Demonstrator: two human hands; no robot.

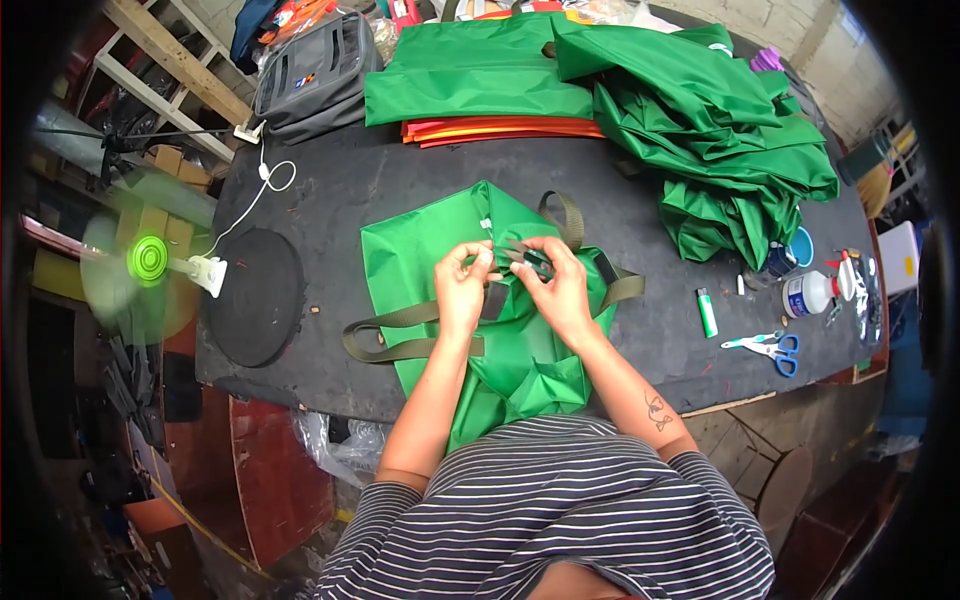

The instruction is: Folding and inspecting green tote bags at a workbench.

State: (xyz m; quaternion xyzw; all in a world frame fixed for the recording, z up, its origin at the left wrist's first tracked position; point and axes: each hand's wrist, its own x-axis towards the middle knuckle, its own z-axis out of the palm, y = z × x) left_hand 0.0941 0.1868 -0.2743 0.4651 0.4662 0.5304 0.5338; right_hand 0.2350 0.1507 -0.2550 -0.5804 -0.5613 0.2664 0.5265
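A green fabric bag [415,245] with olive webbing handles [385,342] lies on the black tabletop in front of me, its lower part reaching my lap. My left hand [461,288] is closed in a pinch on the bag's edge, beside a small white label. Close by on the right, my right hand [558,290] is closed around small dark thread snips [517,247]. The blades point up and left toward the pinched fabric. Fingers hide most of the snips' body, and whether a thread lies between the blades cannot be made out.
Green bags [700,110] are heaped at the back, some over orange fabric [500,130]. At left are a grey bag [315,80], a spinning fan [148,258] and a black disc [253,297]. At right lie a lighter [707,313], scissors [785,355] and a white bottle [806,295].
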